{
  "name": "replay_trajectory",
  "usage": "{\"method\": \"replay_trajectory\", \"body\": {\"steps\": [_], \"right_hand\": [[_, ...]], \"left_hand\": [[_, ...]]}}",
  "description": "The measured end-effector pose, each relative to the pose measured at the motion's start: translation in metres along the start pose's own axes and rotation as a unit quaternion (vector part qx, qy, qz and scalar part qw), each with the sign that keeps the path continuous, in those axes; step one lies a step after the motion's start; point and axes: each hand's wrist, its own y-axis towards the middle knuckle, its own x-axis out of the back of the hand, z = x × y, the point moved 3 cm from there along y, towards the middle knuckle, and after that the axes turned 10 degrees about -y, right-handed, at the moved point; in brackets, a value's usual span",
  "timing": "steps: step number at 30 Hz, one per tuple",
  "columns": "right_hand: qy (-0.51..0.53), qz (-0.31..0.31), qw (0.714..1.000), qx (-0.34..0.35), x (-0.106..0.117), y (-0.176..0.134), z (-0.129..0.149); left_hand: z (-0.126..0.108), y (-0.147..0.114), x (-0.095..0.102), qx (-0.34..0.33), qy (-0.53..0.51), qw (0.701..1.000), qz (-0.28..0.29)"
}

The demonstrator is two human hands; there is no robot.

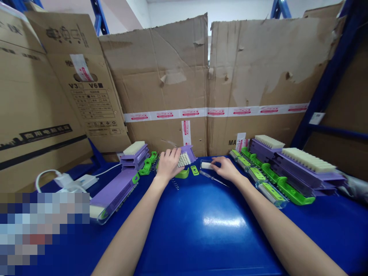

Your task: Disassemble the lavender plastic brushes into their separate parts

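My left hand (169,163) is closed over the near side of a purple plastic part (189,152) topped with rows of cream pegs (184,159). Its fingers hide part of it. My right hand (225,168) pinches the end of a small white rectangular piece (206,165), which seems to lie in a clear cover. Between the hands are a flat green plate (194,170) with holes and a curved green part (183,174). A thin spring (175,184) lies below my left hand. A slim clear-handled tool (212,177) rests close to my right hand.
Purple parts with cream blocks (307,160) are stacked at right, beside green brackets (293,191) and clear-and-green pieces (270,191). More purple parts (115,193) and a white plug with cable (67,179) are at left. Cardboard (166,88) walls the back of the blue table (195,245).
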Motion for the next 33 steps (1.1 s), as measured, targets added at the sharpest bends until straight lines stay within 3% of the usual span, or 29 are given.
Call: {"method": "replay_trajectory", "body": {"steps": [5,10,15,19,26,33], "right_hand": [[-0.074,-0.005,0.997,0.038,0.002,-0.003,0.002],[-0.119,-0.067,0.985,0.107,0.010,-0.003,0.019],[-0.132,0.001,0.978,0.164,-0.005,-0.011,0.060],[-0.144,0.078,0.974,0.153,-0.024,-0.018,0.073],[-0.137,0.059,0.977,0.156,-0.024,-0.019,0.075],[-0.186,0.091,0.971,0.121,-0.031,-0.023,0.091]], "left_hand": [[0.000,0.000,0.000,0.000,-0.006,1.000,-0.003],[0.000,0.000,0.000,-0.001,-0.001,1.000,-0.001],[-0.001,0.000,0.001,0.003,0.000,1.000,-0.002],[-0.001,0.000,0.001,0.003,0.001,1.000,-0.008],[0.000,0.000,0.001,0.004,-0.003,1.000,-0.003],[0.000,0.000,0.001,0.007,-0.007,1.000,-0.003]]}}
